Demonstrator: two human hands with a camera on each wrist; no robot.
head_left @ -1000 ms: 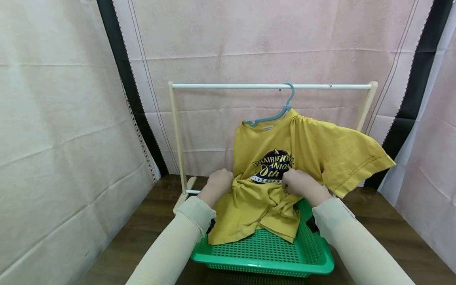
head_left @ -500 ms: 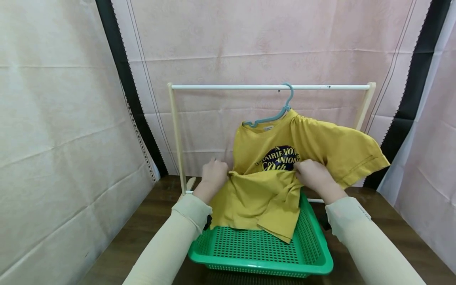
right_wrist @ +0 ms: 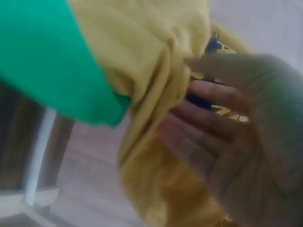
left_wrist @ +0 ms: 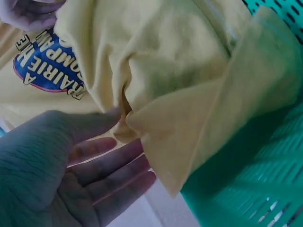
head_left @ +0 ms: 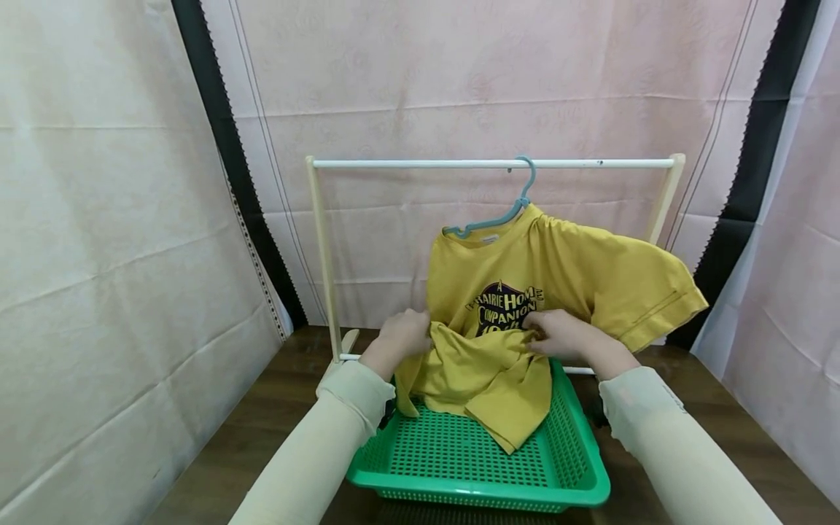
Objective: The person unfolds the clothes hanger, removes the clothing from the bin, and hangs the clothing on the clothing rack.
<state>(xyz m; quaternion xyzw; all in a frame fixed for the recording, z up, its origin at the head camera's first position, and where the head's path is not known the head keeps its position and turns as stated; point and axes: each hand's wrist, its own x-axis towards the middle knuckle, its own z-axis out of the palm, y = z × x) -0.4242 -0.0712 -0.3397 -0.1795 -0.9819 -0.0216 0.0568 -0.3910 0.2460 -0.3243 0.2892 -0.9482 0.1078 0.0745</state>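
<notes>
A yellow T-shirt (head_left: 485, 262) with a dark printed logo hangs on a blue hanger (head_left: 502, 216), one sleeve stretched out to the right. Its lower part is bunched and folded up between the two hands. On the left side my left hand (head_left: 403, 334) pinches the cloth; in the left wrist view the thumb and fingers of the left hand (left_wrist: 90, 165) meet at a fold. The right hand (head_left: 564, 335) pinches the bunched fabric below the logo, and in the right wrist view the right hand (right_wrist: 236, 123) has thumb and fingers about a gathered fold.
The hanger hooks over the white bar (head_left: 407, 164) of a small clothes rack. Below the shirt a green perforated basket (head_left: 479, 485) stands on the dark wooden table (head_left: 243, 437). Pale cloth walls (head_left: 407, 65) enclose the back and sides.
The hands spread apart, then came a little closer and lower, with the shirt's lower part bunched between them. The left hem corner has risen, and more of the basket floor shows.
</notes>
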